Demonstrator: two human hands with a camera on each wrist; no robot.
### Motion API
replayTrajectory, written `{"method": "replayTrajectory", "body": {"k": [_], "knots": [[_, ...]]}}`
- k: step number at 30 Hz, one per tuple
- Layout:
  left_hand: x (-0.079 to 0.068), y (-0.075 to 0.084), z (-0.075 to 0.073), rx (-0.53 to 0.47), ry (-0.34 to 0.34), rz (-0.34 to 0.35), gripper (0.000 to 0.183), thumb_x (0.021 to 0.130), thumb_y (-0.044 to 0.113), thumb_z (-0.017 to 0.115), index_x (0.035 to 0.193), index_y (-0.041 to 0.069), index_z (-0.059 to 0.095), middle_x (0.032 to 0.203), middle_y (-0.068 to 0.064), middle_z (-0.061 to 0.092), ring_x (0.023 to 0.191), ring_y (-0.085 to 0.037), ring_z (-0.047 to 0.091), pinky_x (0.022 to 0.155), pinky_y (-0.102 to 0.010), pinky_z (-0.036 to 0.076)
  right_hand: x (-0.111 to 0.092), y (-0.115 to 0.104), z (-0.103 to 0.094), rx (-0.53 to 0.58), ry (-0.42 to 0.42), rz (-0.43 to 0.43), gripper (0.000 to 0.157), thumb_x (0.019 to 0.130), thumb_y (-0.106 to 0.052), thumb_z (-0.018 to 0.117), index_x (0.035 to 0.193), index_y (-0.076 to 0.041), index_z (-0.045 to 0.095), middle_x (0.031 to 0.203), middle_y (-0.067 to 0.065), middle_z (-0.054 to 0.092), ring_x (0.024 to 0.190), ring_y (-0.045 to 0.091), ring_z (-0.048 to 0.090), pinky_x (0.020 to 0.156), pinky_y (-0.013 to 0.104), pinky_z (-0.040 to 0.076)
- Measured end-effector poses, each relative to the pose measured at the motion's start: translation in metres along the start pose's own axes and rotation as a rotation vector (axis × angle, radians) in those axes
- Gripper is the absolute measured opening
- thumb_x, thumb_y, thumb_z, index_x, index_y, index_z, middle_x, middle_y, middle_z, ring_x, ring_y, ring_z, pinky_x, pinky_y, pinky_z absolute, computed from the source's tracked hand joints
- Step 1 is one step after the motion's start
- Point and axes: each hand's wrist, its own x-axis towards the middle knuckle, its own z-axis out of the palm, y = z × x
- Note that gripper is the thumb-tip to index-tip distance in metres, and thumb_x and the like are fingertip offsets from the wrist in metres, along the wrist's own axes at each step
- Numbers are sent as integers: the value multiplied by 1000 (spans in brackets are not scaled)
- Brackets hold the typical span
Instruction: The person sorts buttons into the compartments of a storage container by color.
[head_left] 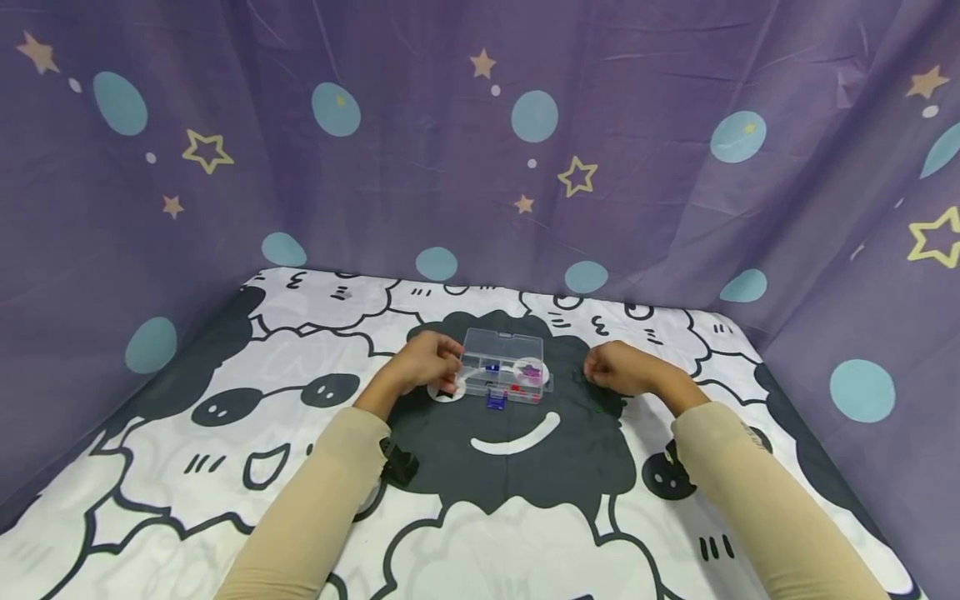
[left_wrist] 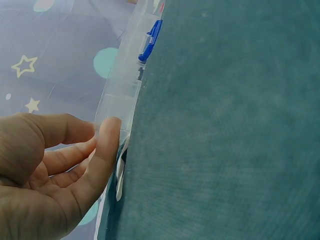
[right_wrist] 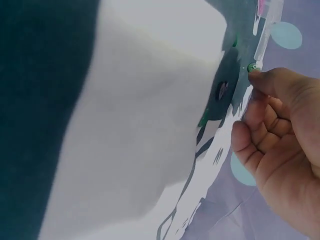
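A clear plastic compartment box (head_left: 471, 385) lies with its lid (head_left: 502, 343) raised at the back and a blue latch (head_left: 496, 402) hanging at its front. Blue, pink and red small pieces show in separate compartments. My left hand (head_left: 429, 363) holds the box's left end, thumb and fingers pinching the clear plastic (left_wrist: 116, 102). To the right of the box, my right hand (head_left: 621, 367) is low over the dark cloth. In the right wrist view its thumb and forefinger tips pinch a small green button (right_wrist: 252, 66); the other fingers are curled.
A dark button (right_wrist: 222, 90) and small green pieces (right_wrist: 203, 119) lie on the patterned cloth (head_left: 555, 517) near my right hand. A purple curtain (head_left: 420, 183) with stars hangs behind and at both sides.
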Motion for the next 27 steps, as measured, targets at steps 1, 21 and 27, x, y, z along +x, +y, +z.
{"method": "replayTrajectory", "body": {"k": [1, 21, 27], "knots": [[0, 0, 0, 2, 1, 1, 32, 99, -3, 58, 130, -8, 60, 105, -21, 64, 64, -19, 68, 64, -35, 66, 1, 0, 0, 2, 13, -9, 9, 96, 2, 62, 91, -4, 68, 73, -5, 61, 64, 7, 52, 61, 25, 48], [0, 0, 2, -5, 2, 13, 31, 100, -4, 57, 130, -10, 59, 105, -22, 63, 66, -20, 67, 65, -36, 66, 30, -26, 7, 6, 115, -65, 13, 100, -4, 62, 87, -6, 65, 62, -9, 45, 55, 5, 39, 55, 24, 35], [0, 0, 1, -7, 3, 15, 30, 100, -4, 56, 130, -10, 59, 105, -22, 63, 66, -20, 68, 65, -36, 66, 41, -35, 8, -7, 138, -102, 13, 101, -5, 61, 88, -5, 66, 63, -7, 47, 55, 6, 40, 55, 26, 37]]}}
